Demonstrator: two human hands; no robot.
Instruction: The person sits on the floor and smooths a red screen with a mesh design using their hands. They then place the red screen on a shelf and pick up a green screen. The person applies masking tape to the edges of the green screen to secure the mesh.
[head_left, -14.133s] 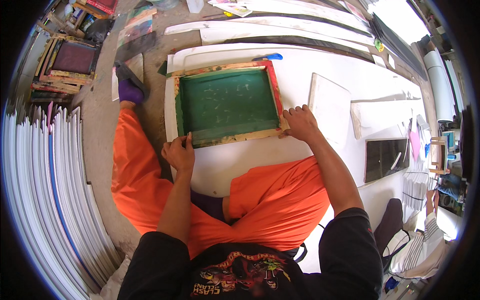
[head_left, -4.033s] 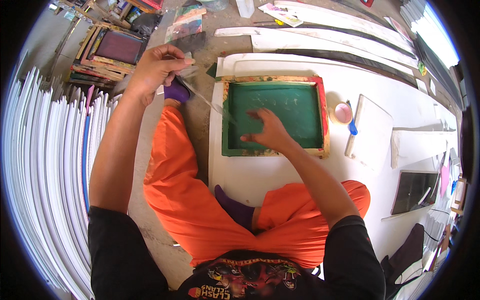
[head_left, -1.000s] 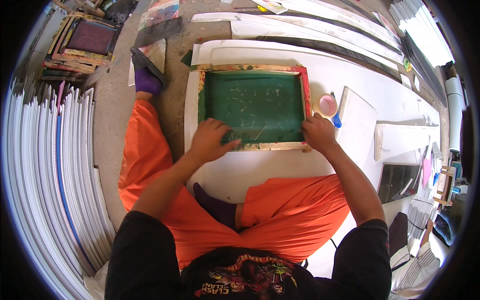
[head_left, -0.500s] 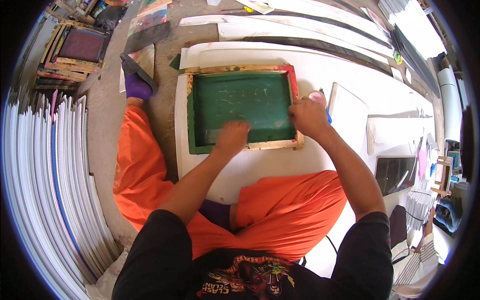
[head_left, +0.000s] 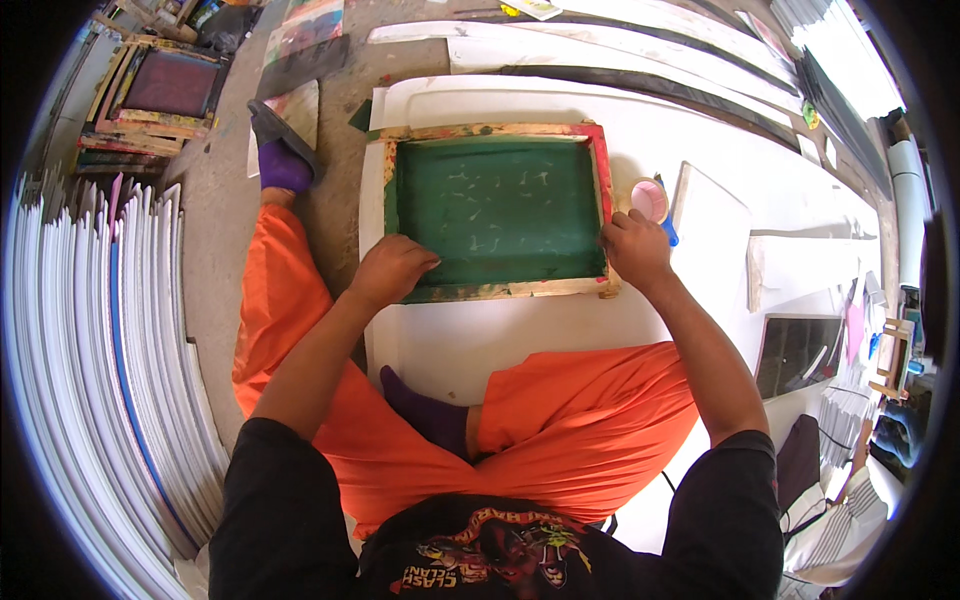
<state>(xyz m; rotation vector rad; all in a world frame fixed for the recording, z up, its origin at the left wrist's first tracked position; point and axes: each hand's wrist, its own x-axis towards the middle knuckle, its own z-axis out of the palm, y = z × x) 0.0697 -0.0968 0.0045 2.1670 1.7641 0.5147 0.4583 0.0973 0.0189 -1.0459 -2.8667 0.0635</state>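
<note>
A screen-printing frame (head_left: 500, 291) with wooden sides and green mesh lies flat on a white sheet in front of me. Pale marks show across its mesh, and its right side is red. My left hand (head_left: 395, 268) is closed over the near left corner of the frame, the thumb reaching inward above the mesh. My right hand (head_left: 637, 245) grips the right side of the frame with bent fingers. Just beyond the right hand stands a round tub (head_left: 650, 200) with pink inside, and a blue thing (head_left: 671, 234) is beside it.
The white sheet (head_left: 480, 340) spreads under the frame and to the right. A thin-edged board (head_left: 710, 205) and a dark panel (head_left: 797, 352) lie at right. Stacked white sheets (head_left: 80, 380) stand at left, more frames (head_left: 170, 85) far left. Long strips (head_left: 600, 60) lie at the back.
My left hand has moved left from over the near part of the mesh to the frame's near left corner. The right hand stays on the right side, slightly lower.
</note>
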